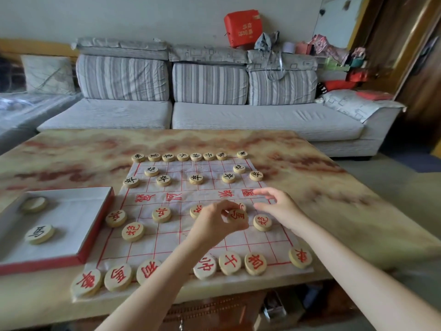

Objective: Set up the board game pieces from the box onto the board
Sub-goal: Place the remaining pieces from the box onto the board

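Round pale wooden game piece with a red character [237, 216]: pinched in my left hand [213, 224], just above the white paper board with red grid lines [167, 237] on the marbled counter [334, 211]. My right hand [278, 206]: open, fingers spread, empty. Shallow red-edged box [95, 225], left of board: holds two pieces, one black-lettered piece [39, 234].

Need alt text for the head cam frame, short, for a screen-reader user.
A person's left hand holds a red-lettered round wooden piece above a nearly set-up Chinese chess board on a marbled table, the right hand open beside it. Two pieces remain in the red-edged box on the left; a striped grey sofa stands behind.
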Demonstrator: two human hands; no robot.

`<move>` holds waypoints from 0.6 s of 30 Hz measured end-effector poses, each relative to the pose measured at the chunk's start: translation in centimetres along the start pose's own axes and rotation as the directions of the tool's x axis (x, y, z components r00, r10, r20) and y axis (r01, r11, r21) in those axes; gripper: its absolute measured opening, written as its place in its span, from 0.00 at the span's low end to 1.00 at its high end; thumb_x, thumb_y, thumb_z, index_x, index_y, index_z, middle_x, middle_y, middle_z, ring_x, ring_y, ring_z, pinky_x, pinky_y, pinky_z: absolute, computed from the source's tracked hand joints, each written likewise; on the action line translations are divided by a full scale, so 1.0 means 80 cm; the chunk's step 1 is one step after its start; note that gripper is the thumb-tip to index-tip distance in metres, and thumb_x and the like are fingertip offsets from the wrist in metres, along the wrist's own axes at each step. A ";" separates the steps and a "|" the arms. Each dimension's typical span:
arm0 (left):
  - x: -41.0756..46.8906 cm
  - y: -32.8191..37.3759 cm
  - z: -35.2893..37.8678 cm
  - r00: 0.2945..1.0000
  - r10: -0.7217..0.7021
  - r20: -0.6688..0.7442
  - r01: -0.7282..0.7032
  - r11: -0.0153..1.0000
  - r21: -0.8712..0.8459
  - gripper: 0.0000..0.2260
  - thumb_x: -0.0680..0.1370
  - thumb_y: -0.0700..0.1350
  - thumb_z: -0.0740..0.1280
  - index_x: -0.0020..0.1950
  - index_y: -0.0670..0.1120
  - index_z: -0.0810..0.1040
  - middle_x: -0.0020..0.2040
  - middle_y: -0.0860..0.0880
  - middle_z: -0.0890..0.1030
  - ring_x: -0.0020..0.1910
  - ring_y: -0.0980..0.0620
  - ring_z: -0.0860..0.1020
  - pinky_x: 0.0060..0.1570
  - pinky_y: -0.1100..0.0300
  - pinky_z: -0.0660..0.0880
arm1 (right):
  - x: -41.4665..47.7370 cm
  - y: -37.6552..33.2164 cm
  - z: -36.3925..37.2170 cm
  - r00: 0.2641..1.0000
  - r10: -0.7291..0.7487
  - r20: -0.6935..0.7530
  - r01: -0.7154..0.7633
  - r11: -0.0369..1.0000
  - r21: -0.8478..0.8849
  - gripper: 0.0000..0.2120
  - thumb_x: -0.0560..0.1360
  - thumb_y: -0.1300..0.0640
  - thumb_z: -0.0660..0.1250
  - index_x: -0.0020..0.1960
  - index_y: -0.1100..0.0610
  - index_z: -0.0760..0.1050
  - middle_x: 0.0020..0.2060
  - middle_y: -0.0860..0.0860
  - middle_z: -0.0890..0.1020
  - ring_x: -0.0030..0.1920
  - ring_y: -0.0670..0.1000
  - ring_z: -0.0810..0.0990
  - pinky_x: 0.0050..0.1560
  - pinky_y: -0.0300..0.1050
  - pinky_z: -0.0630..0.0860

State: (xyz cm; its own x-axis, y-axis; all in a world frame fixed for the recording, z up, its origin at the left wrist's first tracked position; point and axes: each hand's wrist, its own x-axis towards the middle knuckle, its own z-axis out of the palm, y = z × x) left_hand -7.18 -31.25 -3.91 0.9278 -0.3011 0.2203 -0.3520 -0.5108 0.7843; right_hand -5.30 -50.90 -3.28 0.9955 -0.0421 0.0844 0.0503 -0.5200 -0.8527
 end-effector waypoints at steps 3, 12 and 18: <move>-0.013 0.015 0.030 0.998 0.016 0.061 -0.015 1.000 -0.015 0.21 0.65 0.52 0.76 0.56 0.50 0.79 0.50 0.53 0.82 0.49 0.55 0.78 0.50 0.63 0.75 | -0.026 0.014 -0.020 0.999 0.041 -0.008 -0.041 0.999 -0.002 0.14 0.72 0.61 0.70 0.56 0.51 0.77 0.56 0.45 0.77 0.60 0.46 0.71 0.59 0.40 0.64; -0.028 0.038 0.097 0.985 0.130 0.109 -0.153 0.959 0.239 0.22 0.66 0.57 0.73 0.57 0.50 0.78 0.54 0.51 0.79 0.56 0.52 0.71 0.55 0.60 0.66 | -0.078 0.045 -0.063 0.991 0.114 -0.076 -0.113 0.993 0.014 0.13 0.73 0.59 0.68 0.56 0.49 0.78 0.58 0.44 0.77 0.61 0.46 0.70 0.60 0.42 0.64; -0.037 0.029 0.114 0.980 0.131 0.147 -0.175 0.923 0.342 0.26 0.65 0.64 0.69 0.59 0.54 0.75 0.58 0.55 0.76 0.60 0.54 0.66 0.59 0.59 0.61 | -0.087 0.050 -0.059 0.990 0.108 -0.091 -0.106 0.994 0.032 0.12 0.73 0.59 0.68 0.54 0.47 0.78 0.57 0.43 0.78 0.60 0.46 0.71 0.57 0.41 0.64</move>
State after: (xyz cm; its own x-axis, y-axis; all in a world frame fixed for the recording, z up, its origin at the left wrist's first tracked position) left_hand -11.86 -38.90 -8.08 0.8453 -0.4803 0.2339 -0.5294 -0.6941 0.4877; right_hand -12.43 -56.74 -4.87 0.9837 -0.1759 0.0381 -0.0529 -0.4848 -0.8731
